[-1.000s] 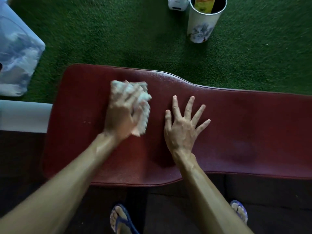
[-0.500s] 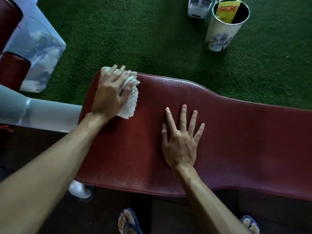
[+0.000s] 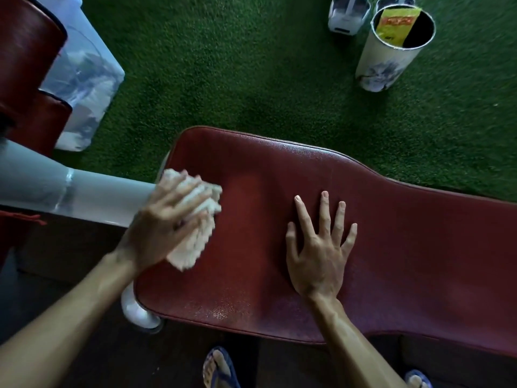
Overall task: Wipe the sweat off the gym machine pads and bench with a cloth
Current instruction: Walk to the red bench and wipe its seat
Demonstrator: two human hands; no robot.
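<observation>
My left grip [image 3: 167, 222] presses the white cloth [image 3: 195, 233], fingers curled over it, at the red worktop's [image 3: 405, 247] nine o'clock end. Right grip [image 3: 321, 247] spread flat mid-pad.

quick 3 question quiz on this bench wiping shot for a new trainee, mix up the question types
1. True or false: the right hand lies flat with its fingers spread on the red bench pad.
2. Which hand presses the white cloth? A) left hand B) right hand
3. Fill in: the white cup with a yellow packet in it stands on the green ____.

Key: 1 true; 2 A; 3 turf
</observation>
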